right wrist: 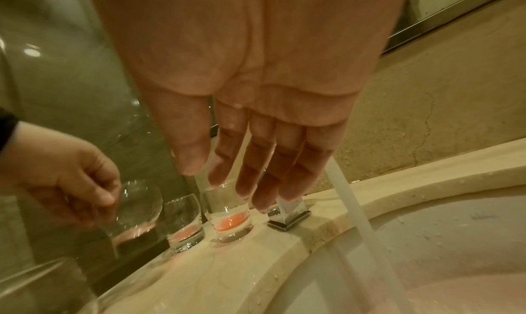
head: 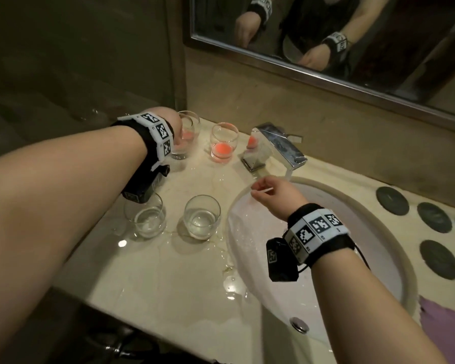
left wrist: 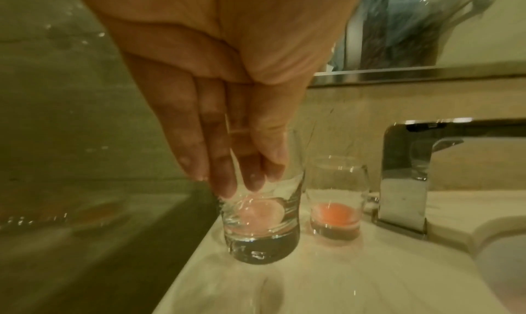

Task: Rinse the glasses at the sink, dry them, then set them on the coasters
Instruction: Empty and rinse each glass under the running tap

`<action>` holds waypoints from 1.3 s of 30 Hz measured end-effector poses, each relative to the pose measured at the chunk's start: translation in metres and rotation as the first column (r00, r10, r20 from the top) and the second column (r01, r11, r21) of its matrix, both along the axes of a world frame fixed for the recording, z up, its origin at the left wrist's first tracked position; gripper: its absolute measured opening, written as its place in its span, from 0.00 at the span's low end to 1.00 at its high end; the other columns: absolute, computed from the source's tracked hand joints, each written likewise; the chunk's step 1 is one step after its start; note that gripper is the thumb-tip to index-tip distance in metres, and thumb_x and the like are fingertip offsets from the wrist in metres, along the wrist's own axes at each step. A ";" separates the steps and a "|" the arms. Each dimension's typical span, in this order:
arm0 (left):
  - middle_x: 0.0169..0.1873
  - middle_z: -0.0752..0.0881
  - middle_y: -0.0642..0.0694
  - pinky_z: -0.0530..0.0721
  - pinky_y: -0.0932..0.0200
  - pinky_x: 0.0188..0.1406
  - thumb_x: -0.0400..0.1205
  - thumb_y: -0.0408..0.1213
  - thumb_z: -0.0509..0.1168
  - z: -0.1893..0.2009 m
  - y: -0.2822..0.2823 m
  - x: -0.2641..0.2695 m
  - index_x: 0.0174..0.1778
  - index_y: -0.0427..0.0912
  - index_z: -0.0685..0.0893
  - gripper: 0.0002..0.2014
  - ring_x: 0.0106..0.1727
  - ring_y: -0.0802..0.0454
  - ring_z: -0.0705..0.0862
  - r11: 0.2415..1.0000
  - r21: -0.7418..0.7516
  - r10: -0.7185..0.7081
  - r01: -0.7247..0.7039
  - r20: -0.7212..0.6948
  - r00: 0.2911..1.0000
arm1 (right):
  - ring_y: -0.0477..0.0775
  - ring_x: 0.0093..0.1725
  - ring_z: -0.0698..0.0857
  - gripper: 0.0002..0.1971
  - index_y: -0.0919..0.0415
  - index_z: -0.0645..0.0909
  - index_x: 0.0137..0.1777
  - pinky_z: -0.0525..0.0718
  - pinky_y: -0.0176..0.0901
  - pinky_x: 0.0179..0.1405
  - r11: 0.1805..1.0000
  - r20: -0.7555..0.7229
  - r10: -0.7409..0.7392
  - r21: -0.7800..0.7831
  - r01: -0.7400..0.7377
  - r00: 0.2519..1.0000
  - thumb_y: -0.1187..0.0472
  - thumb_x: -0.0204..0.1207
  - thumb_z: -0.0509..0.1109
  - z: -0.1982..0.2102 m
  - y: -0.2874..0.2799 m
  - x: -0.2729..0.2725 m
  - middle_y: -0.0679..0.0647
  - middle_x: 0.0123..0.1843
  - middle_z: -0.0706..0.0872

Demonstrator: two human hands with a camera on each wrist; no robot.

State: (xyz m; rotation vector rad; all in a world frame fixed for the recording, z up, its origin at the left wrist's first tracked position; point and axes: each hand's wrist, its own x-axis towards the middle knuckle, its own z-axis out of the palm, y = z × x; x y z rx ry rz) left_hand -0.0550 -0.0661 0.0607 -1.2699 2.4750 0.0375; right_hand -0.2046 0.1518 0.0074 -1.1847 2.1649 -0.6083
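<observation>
Two glasses with pink residue stand at the back of the wet counter. My left hand reaches down onto the far-left one by the wall and pinches its rim with thumb and fingertips. The other pink glass stands beside the tap. Two clear glasses with a little water stand nearer me. My right hand hangs over the sink with relaxed fingers, holding nothing. Several dark round coasters lie right of the basin.
The chrome tap is running, its stream falling into the basin beside my right hand. A purple cloth lies at the front right. A dark wall borders the counter on the left and a mirror hangs behind. Puddles cover the counter.
</observation>
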 end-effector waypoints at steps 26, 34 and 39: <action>0.63 0.83 0.51 0.74 0.64 0.56 0.79 0.45 0.68 -0.015 0.218 -0.089 0.66 0.47 0.80 0.19 0.58 0.54 0.82 0.943 0.318 0.153 0.094 -0.668 0.728 | 0.52 0.55 0.83 0.41 0.58 0.60 0.74 0.87 0.42 0.47 0.962 0.417 -0.067 -0.215 0.171 0.906 0.66 0.66 0.80 -0.036 0.079 -0.087 0.53 0.57 0.78; 0.68 0.78 0.47 0.73 0.63 0.59 0.79 0.44 0.68 -0.056 0.185 -0.087 0.71 0.43 0.73 0.25 0.63 0.50 0.80 0.887 0.459 0.311 -0.049 -0.514 0.799 | 0.51 0.55 0.81 0.43 0.55 0.60 0.74 0.87 0.44 0.49 0.980 0.355 -0.171 -0.035 0.196 0.919 0.65 0.63 0.82 -0.079 0.040 -0.115 0.53 0.63 0.76; 0.69 0.77 0.47 0.77 0.57 0.63 0.78 0.44 0.69 -0.065 0.169 -0.103 0.72 0.45 0.72 0.26 0.63 0.50 0.80 0.880 0.472 0.320 -0.052 -0.509 0.799 | 0.53 0.61 0.78 0.44 0.53 0.58 0.75 0.81 0.51 0.62 0.989 0.307 -0.135 -0.019 0.148 0.942 0.62 0.64 0.82 -0.081 0.016 -0.122 0.51 0.65 0.75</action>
